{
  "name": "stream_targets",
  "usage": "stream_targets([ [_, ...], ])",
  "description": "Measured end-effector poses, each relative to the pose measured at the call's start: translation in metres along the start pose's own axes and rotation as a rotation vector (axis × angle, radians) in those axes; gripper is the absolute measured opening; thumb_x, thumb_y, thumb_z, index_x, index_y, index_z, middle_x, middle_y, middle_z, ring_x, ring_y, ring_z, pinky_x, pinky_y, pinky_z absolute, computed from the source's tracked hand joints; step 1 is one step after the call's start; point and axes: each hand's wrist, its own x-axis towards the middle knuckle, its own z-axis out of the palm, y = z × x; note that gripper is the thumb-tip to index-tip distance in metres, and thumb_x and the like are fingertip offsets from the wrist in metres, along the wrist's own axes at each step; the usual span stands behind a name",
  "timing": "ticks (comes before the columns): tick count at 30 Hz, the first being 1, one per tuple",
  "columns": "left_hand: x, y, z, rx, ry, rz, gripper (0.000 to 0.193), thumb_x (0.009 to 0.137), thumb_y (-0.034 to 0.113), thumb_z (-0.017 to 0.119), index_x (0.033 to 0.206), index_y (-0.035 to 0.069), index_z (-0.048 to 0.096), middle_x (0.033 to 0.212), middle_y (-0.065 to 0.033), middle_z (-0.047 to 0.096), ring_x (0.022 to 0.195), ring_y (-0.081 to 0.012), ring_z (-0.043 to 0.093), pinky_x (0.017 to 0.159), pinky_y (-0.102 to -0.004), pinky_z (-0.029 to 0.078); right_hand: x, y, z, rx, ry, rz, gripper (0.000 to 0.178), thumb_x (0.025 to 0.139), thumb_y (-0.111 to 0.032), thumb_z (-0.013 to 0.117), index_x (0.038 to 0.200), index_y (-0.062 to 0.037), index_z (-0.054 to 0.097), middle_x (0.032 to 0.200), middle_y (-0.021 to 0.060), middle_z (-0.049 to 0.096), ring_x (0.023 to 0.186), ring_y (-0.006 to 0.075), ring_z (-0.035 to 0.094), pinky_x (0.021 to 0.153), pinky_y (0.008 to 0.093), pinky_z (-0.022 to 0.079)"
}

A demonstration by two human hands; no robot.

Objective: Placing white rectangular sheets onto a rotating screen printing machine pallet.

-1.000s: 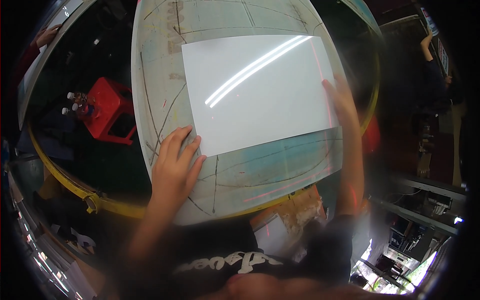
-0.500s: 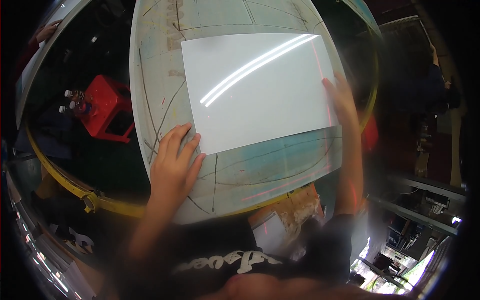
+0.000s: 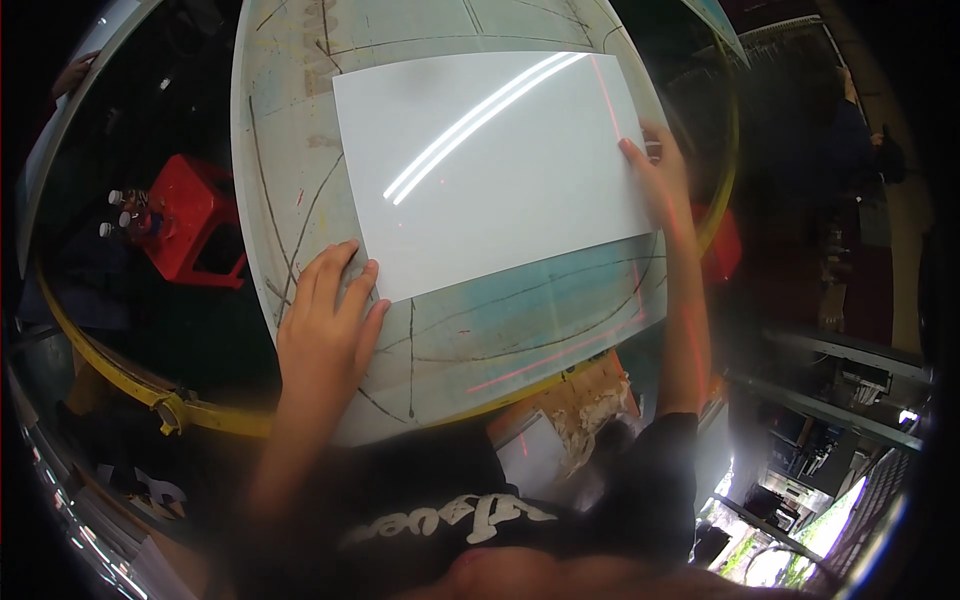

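A glossy white sheet point(image 3: 520, 190) lies on a pale, stained work board point(image 3: 440, 340) marked with dark drawn lines. Red laser lines cross the sheet's right side and the board's near right part. At the sheet's near left corner rests my left hand point(image 3: 325, 325), its fingers spread, with fingertips against the edge. My right hand point(image 3: 662, 180) holds the sheet's right edge: the thumb lies on top, and the other fingers reach past the edge, partly hidden.
A yellow metal rail point(image 3: 110, 365) curves around the board. Left of it stands a red plastic stool point(image 3: 190, 215) with several bottles point(image 3: 130, 215). An orange-brown surface with crumpled material point(image 3: 575, 415) lies below the near edge. Another person's hand point(image 3: 75, 72) shows at far left.
The whole view has shifted a little, so board, sheet and stool appear farther left. The right hand stays at the sheet's right edge, its fingers now more distinct. The left hand keeps its place at the corner.
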Motion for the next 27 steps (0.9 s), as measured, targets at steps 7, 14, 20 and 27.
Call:
stream_targets([
  [7, 0.002, 0.000, -0.002, 0.017, -0.019, 0.020, 0.033, 0.071, 0.010, 0.071, 0.102, 0.003, 0.061, 0.118, -0.0110, 0.054, 0.108, -0.0303, 0.054, 0.080, -0.0365, 0.051, 0.011, 0.029, 0.008, -0.063, 0.009, -0.174, 0.049, 0.075, -0.024, 0.075, 0.114, 0.0007, 0.058, 0.096, 0.0075, 0.052, 0.082, 0.0161, 0.049, 0.073, 0.0275, 0.045],
  [14, 0.003, 0.000, -0.002, 0.027, -0.028, -0.002, 0.033, 0.072, 0.010, 0.070, 0.103, 0.003, 0.062, 0.119, -0.0114, 0.054, 0.108, -0.0307, 0.054, 0.081, -0.0375, 0.050, 0.018, 0.040, 0.013, -0.055, -0.012, -0.180, 0.049, 0.075, -0.025, 0.076, 0.113, 0.0001, 0.059, 0.098, 0.0090, 0.054, 0.087, 0.0186, 0.052, 0.078, 0.0285, 0.045],
  [20, 0.004, 0.000, 0.000, 0.036, -0.028, -0.005, 0.032, 0.073, 0.010, 0.069, 0.103, 0.003, 0.062, 0.119, -0.0117, 0.054, 0.108, -0.0305, 0.054, 0.082, -0.0377, 0.050, 0.019, 0.037, 0.013, -0.068, -0.010, -0.154, 0.049, 0.074, -0.025, 0.076, 0.113, -0.0002, 0.059, 0.096, 0.0086, 0.054, 0.085, 0.0177, 0.051, 0.078, 0.0284, 0.046],
  [27, 0.004, 0.000, 0.000, 0.038, -0.024, -0.009, 0.030, 0.075, 0.007, 0.067, 0.105, 0.006, 0.060, 0.120, -0.0092, 0.054, 0.106, -0.0286, 0.055, 0.081, -0.0366, 0.049, 0.019, 0.040, 0.013, -0.067, -0.007, -0.175, 0.049, 0.074, -0.025, 0.077, 0.112, 0.0002, 0.059, 0.096, 0.0086, 0.054, 0.085, 0.0177, 0.051, 0.077, 0.0284, 0.046],
])
